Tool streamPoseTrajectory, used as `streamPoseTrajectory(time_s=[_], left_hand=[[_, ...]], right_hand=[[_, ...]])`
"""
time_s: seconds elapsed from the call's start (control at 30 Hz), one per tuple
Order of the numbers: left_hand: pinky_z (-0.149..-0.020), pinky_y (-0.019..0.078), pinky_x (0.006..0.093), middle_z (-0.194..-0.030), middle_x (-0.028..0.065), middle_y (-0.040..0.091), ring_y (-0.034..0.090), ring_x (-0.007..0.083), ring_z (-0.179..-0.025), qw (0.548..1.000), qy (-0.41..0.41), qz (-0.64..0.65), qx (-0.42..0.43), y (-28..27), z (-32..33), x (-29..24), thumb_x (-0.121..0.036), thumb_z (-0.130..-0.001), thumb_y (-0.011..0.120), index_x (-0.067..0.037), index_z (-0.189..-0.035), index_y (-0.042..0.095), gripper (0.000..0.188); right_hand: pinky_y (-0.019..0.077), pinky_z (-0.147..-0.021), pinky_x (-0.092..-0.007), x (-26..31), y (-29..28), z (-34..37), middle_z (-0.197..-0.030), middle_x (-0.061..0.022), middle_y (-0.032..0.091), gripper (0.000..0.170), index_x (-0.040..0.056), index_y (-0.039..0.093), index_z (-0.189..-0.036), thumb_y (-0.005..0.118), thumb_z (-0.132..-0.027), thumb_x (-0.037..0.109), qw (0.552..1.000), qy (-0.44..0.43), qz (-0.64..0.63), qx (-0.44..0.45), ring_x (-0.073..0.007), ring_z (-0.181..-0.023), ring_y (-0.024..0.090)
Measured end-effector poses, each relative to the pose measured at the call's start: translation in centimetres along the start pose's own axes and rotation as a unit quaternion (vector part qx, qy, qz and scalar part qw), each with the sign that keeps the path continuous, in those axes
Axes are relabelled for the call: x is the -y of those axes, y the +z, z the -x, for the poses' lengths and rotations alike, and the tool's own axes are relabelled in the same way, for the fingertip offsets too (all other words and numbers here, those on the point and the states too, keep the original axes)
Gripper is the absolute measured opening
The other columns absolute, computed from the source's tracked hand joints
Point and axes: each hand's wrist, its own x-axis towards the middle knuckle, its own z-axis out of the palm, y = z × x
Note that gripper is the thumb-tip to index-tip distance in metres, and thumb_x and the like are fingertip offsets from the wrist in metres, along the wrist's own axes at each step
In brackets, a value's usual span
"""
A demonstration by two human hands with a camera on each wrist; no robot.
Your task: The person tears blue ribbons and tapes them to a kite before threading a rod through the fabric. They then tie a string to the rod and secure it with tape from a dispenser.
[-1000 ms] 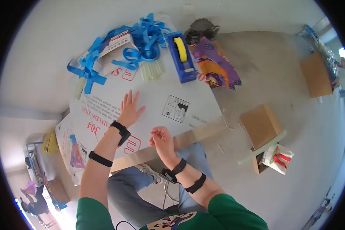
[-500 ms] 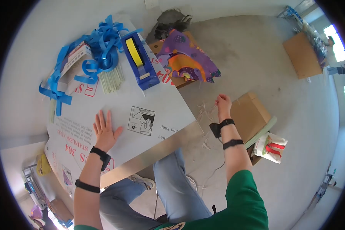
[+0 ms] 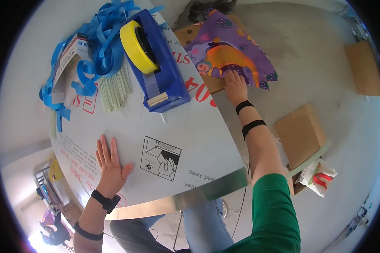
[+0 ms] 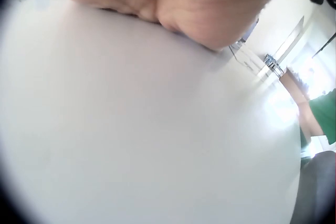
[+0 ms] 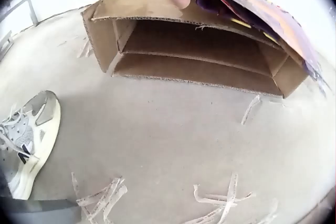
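My left hand (image 3: pixel 112 170) lies flat on the white printed sheet (image 3: pixel 190 147) covering the table, fingers spread; the left wrist view shows its palm heel (image 4: pixel 210 14) close on the white surface. Beyond the table's right edge, my right hand (image 3: pixel 236 86) reaches down to a purple and orange printed plastic bag (image 3: pixel 253 55). Its fingers touch the near edge of the bag. In the right wrist view the bag (image 5: pixel 278 16) drapes over a cardboard box (image 5: pixel 136 6) lying on its side, open end facing me, with my thumb by the cardboard.
On the table stand a blue tape dispenser (image 3: pixel 166 76) with yellow tape, tangled blue ribbon (image 3: pixel 107 55), pale thin sticks (image 3: pixel 116 90) and a small carton (image 3: pixel 71 59). Another cardboard box (image 3: pixel 299 135) and a white packet (image 3: pixel 316 179) are at the right. Tape scraps (image 5: pixel 105 198) litter the floor.
My right hand has swung from over the table, out past its right edge and forward to the purple bag. My left hand stays flat on the sheet. The head view has shifted.
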Motion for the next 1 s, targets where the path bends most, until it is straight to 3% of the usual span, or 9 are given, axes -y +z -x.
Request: streamPoseTrajectory(time_s=[0.07, 0.3, 0.47, 0.7, 0.8, 0.87, 1.0], left_hand=[[-0.109, 0.0055, 0.0582, -0.151, 0.0245, -0.002, 0.001, 0.0460, -0.138, 1.000, 0.003, -0.003, 0.002, -0.2, 0.0, 0.1, -0.056, -0.086, 0.049, -0.009, -0.148, 0.006, 0.088], [-0.109, 0.0051, 0.0582, -0.152, 0.0234, -0.002, 0.001, 0.0447, -0.139, 1.000, 0.016, 0.016, -0.013, -0.1, 0.0, -0.2, -0.062, -0.085, 0.045, -0.009, -0.148, 0.007, 0.090], [-0.109, 0.0050, 0.0582, -0.152, 0.0233, -0.001, 0.002, 0.0446, -0.139, 1.000, 0.013, 0.019, -0.010, -0.1, 0.1, -0.2, -0.063, -0.086, 0.043, -0.009, -0.148, 0.006, 0.090], [-0.109, 0.0052, 0.0582, -0.152, 0.0233, 0.000, 0.003, 0.0445, -0.139, 0.999, 0.021, 0.013, -0.020, 0.1, 0.0, -0.1, -0.062, -0.086, 0.043, -0.009, -0.148, 0.007, 0.089], [-0.109, 0.0054, 0.0583, -0.152, 0.0232, 0.001, 0.003, 0.0446, -0.139, 1.000, 0.019, 0.013, -0.021, 0.1, 0.0, -0.1, -0.062, -0.086, 0.044, -0.008, -0.148, 0.008, 0.089], [-0.109, 0.0054, 0.0583, -0.152, 0.0232, 0.001, 0.003, 0.0445, -0.139, 1.000, 0.019, 0.014, -0.021, 0.2, 0.0, -0.1, -0.062, -0.086, 0.044, -0.008, -0.148, 0.008, 0.089], [-0.109, 0.0059, 0.0580, -0.152, 0.0233, 0.001, 0.003, 0.0447, -0.139, 0.999, 0.020, 0.016, -0.020, 0.1, 0.0, -0.1, -0.063, -0.086, 0.043, -0.008, -0.147, 0.008, 0.089]], right_hand=[[0.0374, -0.099, -0.0416, 0.5, 0.8, 0.1, -0.123, -0.0095, 0.050, 0.040, 0.0083, 0.050, -0.123, 0.053, -0.083, 0.013, 0.997, 0.056, 0.034, -0.046, -0.0263, -0.120, 0.045], [0.0391, -0.096, -0.0404, 0.4, 1.4, -0.2, -0.118, -0.0079, 0.051, 0.034, 0.0099, 0.054, -0.117, 0.052, -0.083, 0.013, 0.997, 0.072, 0.006, -0.041, -0.0252, -0.117, 0.046], [0.0434, -0.085, -0.0374, 0.5, 1.5, -0.6, -0.109, -0.0048, 0.053, 0.028, 0.0130, 0.057, -0.108, 0.053, -0.080, 0.013, 0.993, 0.115, 0.005, -0.027, -0.0233, -0.107, 0.051], [0.0439, -0.083, -0.0364, -0.3, 1.7, -0.3, -0.103, -0.0018, 0.057, 0.019, 0.0125, 0.062, -0.096, 0.054, -0.079, 0.012, 0.991, 0.098, -0.035, -0.079, -0.0216, -0.103, 0.053], [0.0438, -0.083, -0.0361, -0.7, 1.9, -0.6, -0.099, -0.0019, 0.058, 0.015, 0.0118, 0.063, -0.091, 0.055, -0.079, 0.012, 0.988, 0.053, -0.074, -0.125, -0.0222, -0.100, 0.054], [0.0440, -0.081, -0.0356, -0.3, 2.0, -0.9, -0.097, -0.0025, 0.059, 0.014, 0.0099, 0.063, -0.087, 0.059, -0.074, 0.011, 0.980, 0.061, -0.102, -0.162, -0.0225, -0.095, 0.054], [0.0441, -0.080, -0.0361, 0.8, 1.5, -1.1, -0.097, -0.0036, 0.059, 0.017, 0.0096, 0.061, -0.089, 0.063, -0.072, 0.013, 0.976, 0.061, -0.101, -0.184, -0.0236, -0.094, 0.055]])
